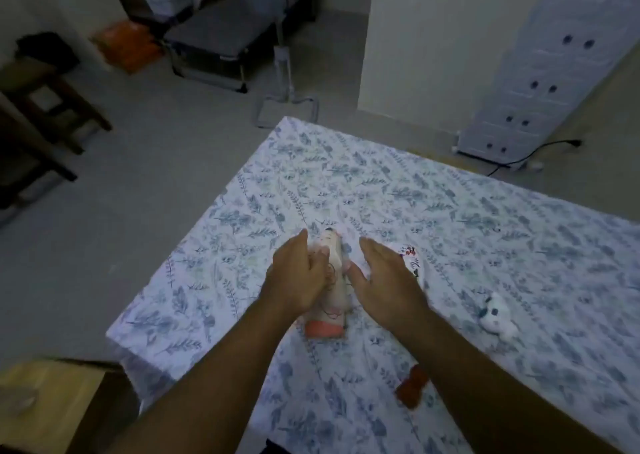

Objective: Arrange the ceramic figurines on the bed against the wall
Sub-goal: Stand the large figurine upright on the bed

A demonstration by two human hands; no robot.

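Note:
A tall white ceramic figurine [333, 301] with an orange base lies on the leaf-patterned bed [450, 231]. My left hand [299, 273] rests against its left side, fingers curled onto it. Just right of the figurine my right hand [384, 277] hovers with fingers spread, holding nothing. Partly hidden behind that hand is a second white figurine [414, 259] with red flower marks. Further right lies a small white animal figurine [497, 316]. A small red-brown figurine [410, 386] sits beside my right forearm.
The bed's corner [287, 124] points toward a grey floor. A white drawer tower [540, 72] and a cable stand far right, a metal stand [284, 100] beyond the bed, wooden stools [45, 107] at left, and a cardboard box [52, 401] at lower left.

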